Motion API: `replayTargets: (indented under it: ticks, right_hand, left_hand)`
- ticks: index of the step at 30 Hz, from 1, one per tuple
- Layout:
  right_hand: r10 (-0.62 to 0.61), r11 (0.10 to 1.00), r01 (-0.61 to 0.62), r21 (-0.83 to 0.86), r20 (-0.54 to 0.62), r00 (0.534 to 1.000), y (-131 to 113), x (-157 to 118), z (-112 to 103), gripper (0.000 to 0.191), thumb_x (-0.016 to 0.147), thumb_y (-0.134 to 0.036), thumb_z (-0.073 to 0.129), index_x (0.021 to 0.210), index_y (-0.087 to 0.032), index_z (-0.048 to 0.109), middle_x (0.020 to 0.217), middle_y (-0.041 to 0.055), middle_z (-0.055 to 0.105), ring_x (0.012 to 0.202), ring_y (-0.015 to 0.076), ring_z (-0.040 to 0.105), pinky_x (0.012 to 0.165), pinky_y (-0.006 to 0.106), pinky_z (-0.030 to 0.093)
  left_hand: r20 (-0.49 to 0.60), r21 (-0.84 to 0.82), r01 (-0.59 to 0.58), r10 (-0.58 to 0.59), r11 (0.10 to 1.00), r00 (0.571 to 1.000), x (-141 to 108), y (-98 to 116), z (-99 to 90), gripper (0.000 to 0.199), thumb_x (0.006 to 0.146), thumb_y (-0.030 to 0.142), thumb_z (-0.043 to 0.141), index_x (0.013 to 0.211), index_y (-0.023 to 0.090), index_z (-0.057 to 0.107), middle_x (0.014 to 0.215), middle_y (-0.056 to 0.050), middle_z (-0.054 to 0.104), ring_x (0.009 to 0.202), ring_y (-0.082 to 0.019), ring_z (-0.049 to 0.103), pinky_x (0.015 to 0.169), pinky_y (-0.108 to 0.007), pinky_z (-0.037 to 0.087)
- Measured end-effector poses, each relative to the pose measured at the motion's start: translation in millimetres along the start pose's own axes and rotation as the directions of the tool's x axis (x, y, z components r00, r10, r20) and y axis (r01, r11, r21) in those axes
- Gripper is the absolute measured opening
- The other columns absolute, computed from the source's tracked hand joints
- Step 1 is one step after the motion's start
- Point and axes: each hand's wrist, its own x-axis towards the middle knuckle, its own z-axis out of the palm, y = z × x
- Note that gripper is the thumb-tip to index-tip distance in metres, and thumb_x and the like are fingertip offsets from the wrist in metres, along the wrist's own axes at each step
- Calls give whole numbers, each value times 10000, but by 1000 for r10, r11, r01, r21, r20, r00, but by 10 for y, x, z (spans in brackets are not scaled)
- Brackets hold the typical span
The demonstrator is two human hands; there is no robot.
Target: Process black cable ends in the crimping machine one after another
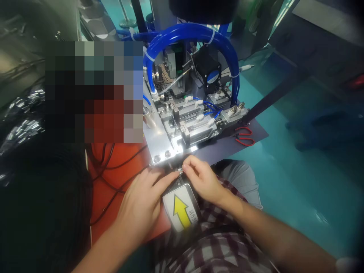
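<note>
A small shiny metal piece [180, 171], too small to name, sits at the near edge of the metal machine [162, 146]. My right hand [203, 180] is closed in a pinch at this piece, thumb and index finger together. From the left, my left hand [143, 197] reaches in with its thumb stretched out to the same piece. Its other fingers are bent at the machine's edge, their tips partly hidden. Just below both hands is a white plate [170, 206] with a yellow arrow [181, 212] and printed characters.
Thick blue hoses [196, 30] arch over the machine's metal cylinders [200, 132]. Red-handled scissors or pliers [245, 137] lie on the grey board [257, 132] at right. Black cables [116, 189] run across the red surface [105, 204] at left. A pixelated patch hides the upper left.
</note>
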Motion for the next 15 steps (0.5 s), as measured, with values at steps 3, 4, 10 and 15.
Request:
replayTargets:
  ticks: [3,4,10,15]
  right_hand:
    - [42,994,-44,99,17,999,35,3,-6,209,932,-288,448,741,-206,459,650,-41,425,602,123,399,596,263,346]
    - [76,985,-78,151,20,997,46,3,-12,233,932,-304,448,720,-206,449,642,-42,419,594,121,397,587,258,348]
    - [183,967,-171,191,-47,982,31,-25,-52,277,945,-370,431,730,-200,477,639,-40,448,595,118,424,581,248,354]
    - [200,961,-189,202,-35,979,-64,-65,36,244,897,-372,526,729,-200,481,621,-49,469,556,108,426,530,238,343]
  left_hand:
    - [-1,22,-4,4,1000,1000,0,3,-4,430,901,47,358,1221,218,589,950,-67,561,849,-212,508,686,-326,467]
    - [2,28,-10,10,1000,1000,3,7,-9,424,903,50,360,1219,209,594,947,-71,562,845,-213,509,685,-328,470]
    - [44,59,-42,40,997,998,33,33,-81,425,884,26,374,1196,163,629,945,-99,580,848,-225,528,687,-345,499]
    - [35,91,-35,32,995,999,53,59,-86,409,871,44,402,1181,164,642,924,-97,606,827,-228,545,687,-354,517]
